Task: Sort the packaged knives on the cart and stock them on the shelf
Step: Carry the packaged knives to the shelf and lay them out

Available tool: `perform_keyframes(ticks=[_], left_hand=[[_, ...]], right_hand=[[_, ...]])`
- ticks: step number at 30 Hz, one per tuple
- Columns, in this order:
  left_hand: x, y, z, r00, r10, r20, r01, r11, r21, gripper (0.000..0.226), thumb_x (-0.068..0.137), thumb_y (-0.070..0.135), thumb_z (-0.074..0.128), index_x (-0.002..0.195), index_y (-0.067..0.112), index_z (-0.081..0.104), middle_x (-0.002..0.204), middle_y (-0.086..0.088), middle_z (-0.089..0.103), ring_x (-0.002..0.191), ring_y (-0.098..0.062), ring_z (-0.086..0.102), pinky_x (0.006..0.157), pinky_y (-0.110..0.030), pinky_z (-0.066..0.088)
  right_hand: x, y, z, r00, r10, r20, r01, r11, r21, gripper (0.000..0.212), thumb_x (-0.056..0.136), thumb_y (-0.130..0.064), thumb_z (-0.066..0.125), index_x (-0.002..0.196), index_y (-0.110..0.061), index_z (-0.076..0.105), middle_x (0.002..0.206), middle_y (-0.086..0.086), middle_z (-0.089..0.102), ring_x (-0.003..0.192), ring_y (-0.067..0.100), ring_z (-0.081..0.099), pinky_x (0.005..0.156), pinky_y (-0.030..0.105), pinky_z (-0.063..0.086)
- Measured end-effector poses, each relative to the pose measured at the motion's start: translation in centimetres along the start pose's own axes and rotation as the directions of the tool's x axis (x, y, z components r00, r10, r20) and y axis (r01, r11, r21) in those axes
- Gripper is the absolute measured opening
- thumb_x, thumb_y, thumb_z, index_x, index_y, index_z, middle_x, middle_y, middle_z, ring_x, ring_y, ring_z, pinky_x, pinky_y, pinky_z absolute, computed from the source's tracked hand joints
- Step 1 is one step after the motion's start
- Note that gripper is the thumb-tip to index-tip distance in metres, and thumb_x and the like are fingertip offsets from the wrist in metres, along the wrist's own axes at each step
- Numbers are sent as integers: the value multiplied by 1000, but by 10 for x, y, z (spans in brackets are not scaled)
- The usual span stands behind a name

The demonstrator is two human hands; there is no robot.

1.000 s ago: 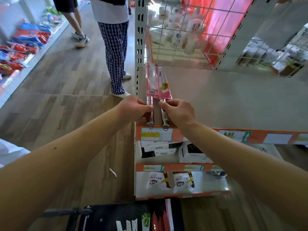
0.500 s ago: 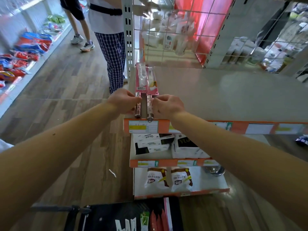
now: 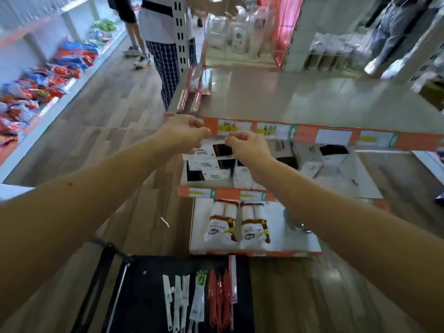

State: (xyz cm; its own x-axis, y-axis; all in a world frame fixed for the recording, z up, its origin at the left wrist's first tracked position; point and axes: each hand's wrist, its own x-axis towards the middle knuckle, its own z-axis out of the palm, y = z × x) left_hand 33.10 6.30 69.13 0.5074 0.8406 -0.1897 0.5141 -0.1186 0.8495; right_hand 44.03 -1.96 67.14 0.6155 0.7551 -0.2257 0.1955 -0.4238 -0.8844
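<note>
The head camera shows both arms reaching out to the front edge of the shelf (image 3: 336, 138). The left hand (image 3: 185, 131) and right hand (image 3: 247, 146) sit close together but apart. Each has its fingers loosely curled and holds nothing. Just beyond them, at the far left corner of the top shelf board, two packaged knives (image 3: 198, 88) lie side by side, pointing away. They are flat, narrow packs with pink card and shiny clear film, though motion blur hides the detail. Near the bottom of the view, the cart (image 3: 144, 296) has a dark, matte deck carrying the rest of the stock in rows. On the left are white knives (image 3: 177, 301), then a green-tagged knife (image 3: 199, 294), red knives (image 3: 219, 304) and one slim pink pack (image 3: 232, 280). These packs are probably light and stiff along their length, with slick film that could slip under a loose pinch. The thicker handle end looks like the safest place to grip, with thumb on top and fingers underneath, keeping off the blade side. Lifting several at once would likely let them fan apart. The shelf board looks smooth and pale, with an orange label strip along its edge. Below it are white boxes (image 3: 209, 164) and, lower down, soft white bags (image 3: 237, 227). The floor is wood-grain plank.
</note>
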Motion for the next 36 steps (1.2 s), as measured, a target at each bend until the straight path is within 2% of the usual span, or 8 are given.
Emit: perform_keyframes(ticks=[5,9,11,14,17,20,25,36], left_hand=[[-62,-46,63,998,-60,21,60,998,22,9,92,21,53,99,18,56,74,5,53,62,-7,51,51,-20,43],[-102,-93,120,990,-120,79,120,993,5,11,91,21,54,92,10,57,82,-5,61,72,-18,58,60,-21,49],[-118,-118,149,978,-152,145,157,987,-19,14,90,19,53,85,7,58,78,-12,59,72,-25,55,64,-28,47],[-138,-157,188,951,-238,196,244,970,-9,13,91,18,52,80,17,57,83,-9,56,82,-21,53,77,-35,49],[-148,-198,220,930,-295,217,298,954,21,12,92,14,51,87,16,61,97,-9,54,79,-20,52,66,-24,44],[-148,-243,250,945,-263,196,231,958,173,27,94,20,48,119,9,55,102,-7,58,72,-9,52,57,-11,35],[-144,-334,302,974,-162,158,107,945,310,34,93,20,49,126,10,51,124,-9,58,109,-21,56,87,-25,38],[-136,-567,440,960,-162,229,65,921,383,45,89,25,53,132,14,44,128,-8,54,117,-25,50,102,-41,42]], right_hand=[[-58,74,-17,996,66,55,-62,996,-64,31,92,-26,54,120,-16,61,96,-2,56,89,12,50,83,27,44],[-98,139,-31,992,89,88,-76,988,-137,27,93,-21,51,111,-6,64,88,9,58,72,16,55,63,23,43],[-109,175,-31,985,140,102,-124,981,-148,31,93,-18,51,111,4,63,98,25,62,91,34,60,61,31,46],[-118,232,-21,970,205,128,-173,959,-225,31,92,-20,52,116,-4,64,120,14,63,112,29,57,86,32,46],[-123,285,-8,957,236,169,-183,942,-281,36,92,-21,52,126,-11,56,127,6,59,111,19,54,83,20,37],[-123,340,14,955,229,189,-162,936,-312,30,91,-18,55,119,-9,59,117,9,63,101,19,59,82,25,45],[-111,437,64,959,219,181,-137,914,-381,43,93,-27,53,133,-12,48,130,6,53,116,19,53,90,24,40],[-91,653,163,938,307,162,-219,886,-408,47,91,-28,56,135,-14,45,123,2,53,111,15,53,92,27,45]])
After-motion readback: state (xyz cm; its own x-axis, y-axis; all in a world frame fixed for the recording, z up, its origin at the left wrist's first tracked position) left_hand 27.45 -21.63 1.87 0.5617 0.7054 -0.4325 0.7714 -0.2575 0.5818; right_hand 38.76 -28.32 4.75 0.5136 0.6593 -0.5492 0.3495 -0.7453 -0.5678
